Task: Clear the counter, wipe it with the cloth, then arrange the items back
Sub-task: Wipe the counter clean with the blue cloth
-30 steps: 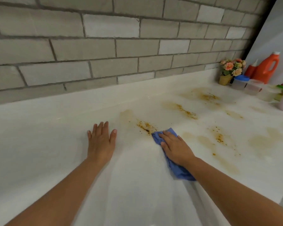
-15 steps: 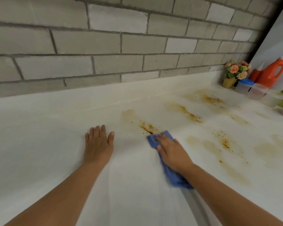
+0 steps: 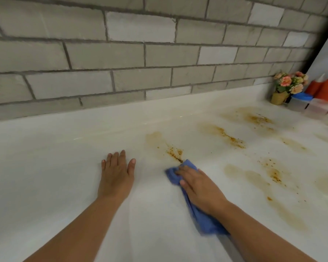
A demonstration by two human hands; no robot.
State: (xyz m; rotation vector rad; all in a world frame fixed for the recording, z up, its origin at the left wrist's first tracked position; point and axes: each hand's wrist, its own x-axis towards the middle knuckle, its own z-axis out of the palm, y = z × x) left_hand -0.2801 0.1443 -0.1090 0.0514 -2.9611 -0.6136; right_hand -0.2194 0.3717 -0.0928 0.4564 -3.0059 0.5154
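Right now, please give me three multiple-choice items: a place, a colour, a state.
1. Where on the counter does the flower pot stand? A) far right, by the brick wall B) left edge C) middle
2. What colour is the cloth? A) red B) blue C) white
3. How does the left hand lie? A) flat, fingers straight B) in a fist C) gripping a bottle
Key: 1 A, it stands in the far right corner; 2 B, blue shows under the right hand; 3 A, its palm rests on the counter.
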